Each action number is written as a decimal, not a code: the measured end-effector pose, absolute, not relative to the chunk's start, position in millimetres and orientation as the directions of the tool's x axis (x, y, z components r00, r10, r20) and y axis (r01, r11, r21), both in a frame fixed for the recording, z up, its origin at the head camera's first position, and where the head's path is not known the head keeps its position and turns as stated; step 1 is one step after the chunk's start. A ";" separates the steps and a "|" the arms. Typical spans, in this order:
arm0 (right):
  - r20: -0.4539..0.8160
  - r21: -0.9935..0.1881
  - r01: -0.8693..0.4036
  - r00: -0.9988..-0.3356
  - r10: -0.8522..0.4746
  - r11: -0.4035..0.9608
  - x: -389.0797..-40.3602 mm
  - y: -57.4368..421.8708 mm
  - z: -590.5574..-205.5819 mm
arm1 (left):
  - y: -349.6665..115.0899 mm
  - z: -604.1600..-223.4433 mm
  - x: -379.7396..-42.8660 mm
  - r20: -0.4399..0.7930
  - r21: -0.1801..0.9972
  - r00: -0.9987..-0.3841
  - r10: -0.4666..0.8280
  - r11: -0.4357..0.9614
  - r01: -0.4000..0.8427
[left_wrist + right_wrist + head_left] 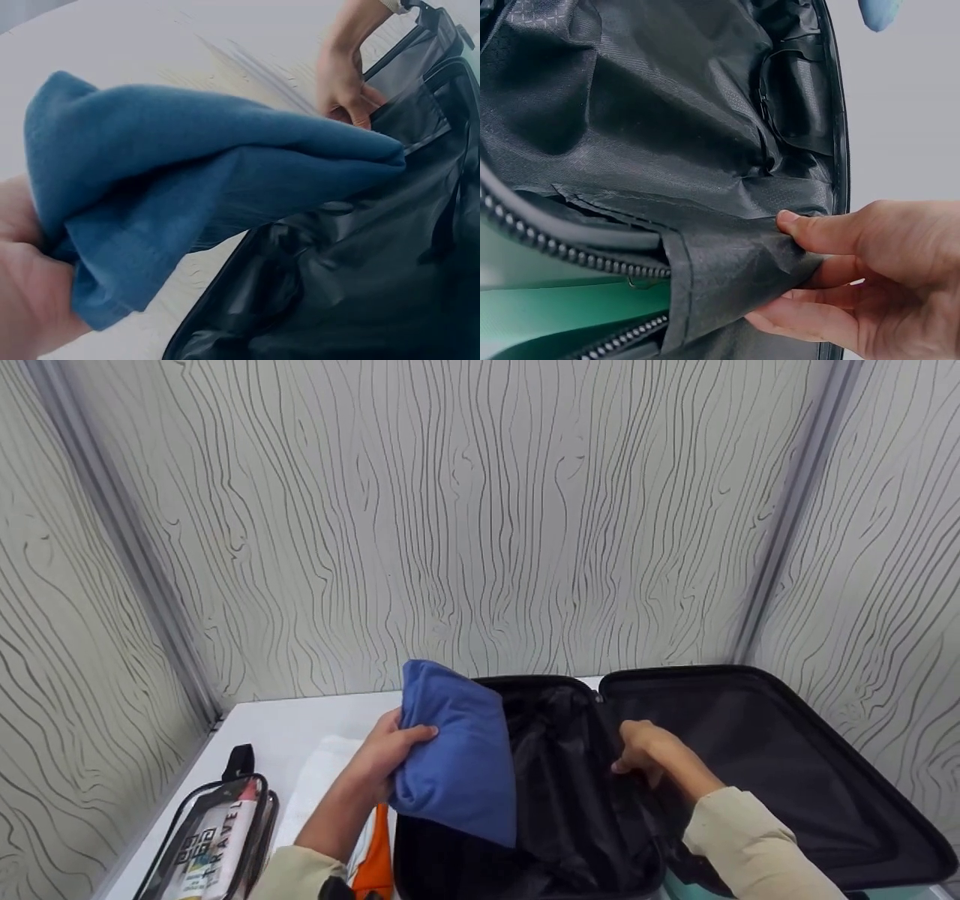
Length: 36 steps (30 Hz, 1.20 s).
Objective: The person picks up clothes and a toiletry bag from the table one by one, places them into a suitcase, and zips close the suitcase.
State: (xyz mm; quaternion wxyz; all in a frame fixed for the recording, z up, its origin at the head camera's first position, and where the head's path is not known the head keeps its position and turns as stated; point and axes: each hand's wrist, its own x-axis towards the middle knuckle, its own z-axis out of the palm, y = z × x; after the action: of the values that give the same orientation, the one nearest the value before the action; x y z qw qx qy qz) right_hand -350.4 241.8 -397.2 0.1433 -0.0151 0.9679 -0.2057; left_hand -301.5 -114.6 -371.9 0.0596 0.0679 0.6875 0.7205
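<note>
My left hand (pixel 384 751) grips a folded blue cloth (pixel 466 765) by its left edge, thumb on top, holding it tilted over the left half of an open black suitcase (pixel 559 802). In the left wrist view, folded layers of the blue cloth (pixel 172 172) show at the near end. At the hinge between the suitcase halves is my right hand (pixel 646 750). Seen from the right wrist, the right hand (pixel 889 274) pinches a black lining flap (pixel 731 262) between thumb and fingers. Zipper teeth (pixel 592 259) run beside the flap.
Left of the suitcase lie a clear toiletry pouch (pixel 206 840) with bottles, a white cloth (pixel 311 791) and an orange item (pixel 376 862) on the white table (pixel 300 716). The suitcase's other half (pixel 750 757) lies open at right. Patterned panels (pixel 487 525) enclose the table.
</note>
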 end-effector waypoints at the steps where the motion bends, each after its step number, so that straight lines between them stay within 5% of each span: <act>1: -0.271 -0.400 0.031 -0.959 -0.086 0.916 -350.4 241.8 -397.1 | -110.5 -373.5 -303.2 0.018 0.998 -0.982 0.190 -0.055 0.008; 36: -0.295 -0.372 0.090 -0.955 -0.026 0.924 -351.1 238.3 -397.5 | 10.4 -438.9 -348.2 -0.046 0.985 -0.969 0.241 -0.152 -0.085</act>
State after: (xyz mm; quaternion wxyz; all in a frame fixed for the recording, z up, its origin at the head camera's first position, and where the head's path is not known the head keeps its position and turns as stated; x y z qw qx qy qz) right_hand -351.1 238.3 -397.5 0.1487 0.0164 0.9694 -0.1946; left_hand -348.2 10.4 -438.9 0.1078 0.0611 0.6423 0.7564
